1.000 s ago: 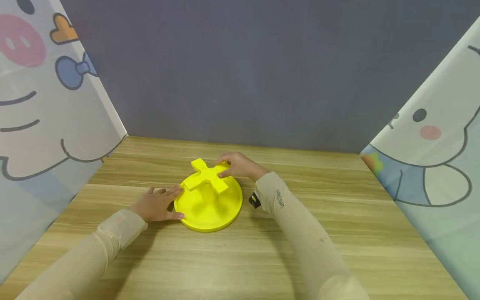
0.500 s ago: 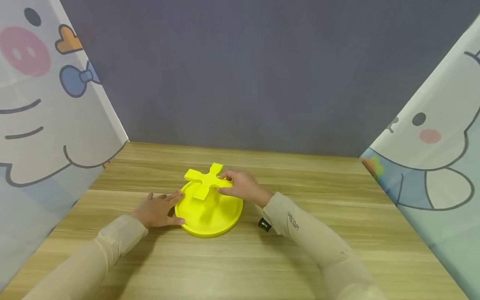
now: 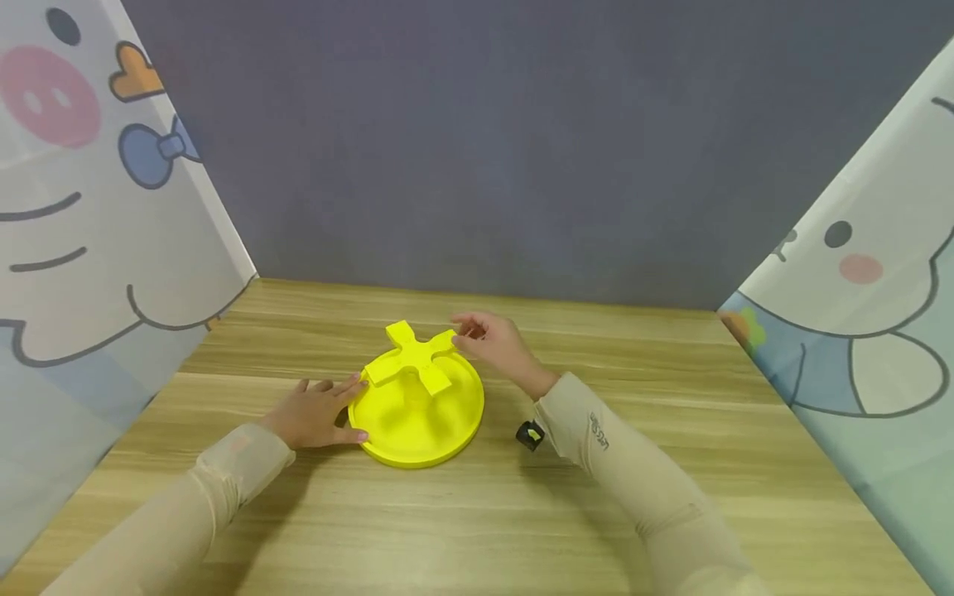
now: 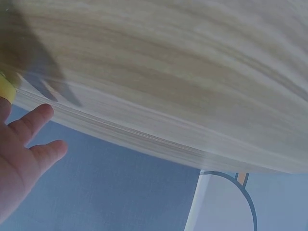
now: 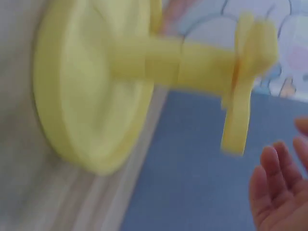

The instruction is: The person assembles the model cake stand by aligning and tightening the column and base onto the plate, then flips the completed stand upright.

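Left hand (image 3: 309, 416): you rest it against the left side of the round base (image 3: 413, 454), fingers spread, with the fingertips at the rim farther from you and the thumb at the rim nearer you.
Left wrist view: your fingers stand apart from one another, and a sliver of yellow shows at the edge, beside the hand.
Right hand (image 3: 501, 343): you hold it just beside the tip of one arm of the cross (image 3: 417, 354), fingers loosely bent; the right wrist view shows a gap between your fingers and the yellow piece.
Cross: yellow, four-armed, lying roughly level above the base, on top of the post (image 5: 168, 62).
Post: yellow and thick, rising from the middle of the base to the cross; from your head it is mostly hidden under the arms.
Round base: yellow, with a raised rim, flat on the wooden table (image 3: 417, 530), a little left of the middle in front of you.
Sleeves: pale beige on both your arms, with dark lettering on the right sleeve (image 3: 633, 472).
Black object (image 3: 530, 434): small, beside your right cuff.
Backdrop (image 3: 462, 149): dark grey, behind the table.
Side panels: cartoon prints, a pink snout (image 3: 48, 97) to your left and a pink cheek (image 3: 860, 269) to your right.
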Motion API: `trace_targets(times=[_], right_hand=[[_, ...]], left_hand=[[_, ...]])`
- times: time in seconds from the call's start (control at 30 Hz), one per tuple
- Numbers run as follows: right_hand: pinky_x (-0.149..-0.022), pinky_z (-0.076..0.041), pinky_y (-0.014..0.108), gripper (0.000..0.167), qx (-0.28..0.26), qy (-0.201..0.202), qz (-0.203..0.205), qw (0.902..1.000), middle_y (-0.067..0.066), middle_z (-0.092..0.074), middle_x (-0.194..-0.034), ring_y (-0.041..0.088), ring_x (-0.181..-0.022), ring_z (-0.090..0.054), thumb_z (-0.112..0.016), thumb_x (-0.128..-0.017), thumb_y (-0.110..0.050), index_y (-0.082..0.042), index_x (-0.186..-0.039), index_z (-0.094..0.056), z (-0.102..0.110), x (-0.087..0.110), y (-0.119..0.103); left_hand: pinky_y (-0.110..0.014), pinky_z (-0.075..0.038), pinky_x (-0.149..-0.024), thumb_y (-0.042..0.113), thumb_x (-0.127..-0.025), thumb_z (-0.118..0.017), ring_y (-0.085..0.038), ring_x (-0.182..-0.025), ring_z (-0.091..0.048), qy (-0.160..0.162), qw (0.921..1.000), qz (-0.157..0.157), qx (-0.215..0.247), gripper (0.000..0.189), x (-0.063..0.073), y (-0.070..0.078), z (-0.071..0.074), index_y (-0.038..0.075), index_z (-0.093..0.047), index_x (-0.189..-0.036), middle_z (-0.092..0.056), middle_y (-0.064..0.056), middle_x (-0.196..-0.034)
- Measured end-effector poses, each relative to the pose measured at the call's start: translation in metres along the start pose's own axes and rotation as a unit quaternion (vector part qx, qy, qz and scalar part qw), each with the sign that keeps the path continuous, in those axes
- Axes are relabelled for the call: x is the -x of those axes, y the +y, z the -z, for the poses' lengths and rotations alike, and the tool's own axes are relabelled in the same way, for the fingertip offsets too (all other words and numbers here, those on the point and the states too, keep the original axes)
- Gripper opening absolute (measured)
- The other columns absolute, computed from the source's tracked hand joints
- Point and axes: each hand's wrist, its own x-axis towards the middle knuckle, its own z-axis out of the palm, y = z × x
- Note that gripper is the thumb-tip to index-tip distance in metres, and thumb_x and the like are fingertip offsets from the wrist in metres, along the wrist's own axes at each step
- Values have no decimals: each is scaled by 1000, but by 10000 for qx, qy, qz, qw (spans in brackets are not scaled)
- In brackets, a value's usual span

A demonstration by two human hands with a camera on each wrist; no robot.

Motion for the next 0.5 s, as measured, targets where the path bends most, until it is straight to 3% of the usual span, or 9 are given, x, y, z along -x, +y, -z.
trace_targets(times=[0.1,0.2,0.33,0.5], right_hand=[[-83,-52,34,43,166,-356,41,9992,18,-61,-122,27,-104,-59,-68,-88,-5,3,-129,-56,4,-11,7],[-92,-49,34,49,167,-879,-229,9957,17,-54,-134,28,-113,-55,-67,-90,-8,3,-135,-51,2,-18,15],[-83,-48,28,47,181,-1077,-604,9922,12,-59,-126,22,-100,-55,-65,-93,-17,-1,-135,-53,-2,-22,18],[-72,-44,25,38,360,-836,-791,9927,6,-65,-105,17,-82,-50,-70,-89,-21,-5,-123,-64,-3,-15,18]], left_hand=[[-73,-26,-97,67,-83,-55,-49,-121,-45,-5,10000,-3,-17,90,-1,0,0,2,-40,-144,-37,-19,-149],[-73,-27,-96,67,-83,-56,-49,-121,-46,4,10000,-52,9,90,0,-1,-1,2,-40,-144,-37,-20,-148],[-73,-27,-95,66,-83,-56,-50,-120,-46,-1,10000,-48,3,90,3,-1,0,1,-41,-143,-37,-20,-148],[-73,-27,-96,68,-83,-54,-49,-120,-47,7,9999,-100,-65,91,1,-1,2,1,-40,-144,-37,-20,-148]])
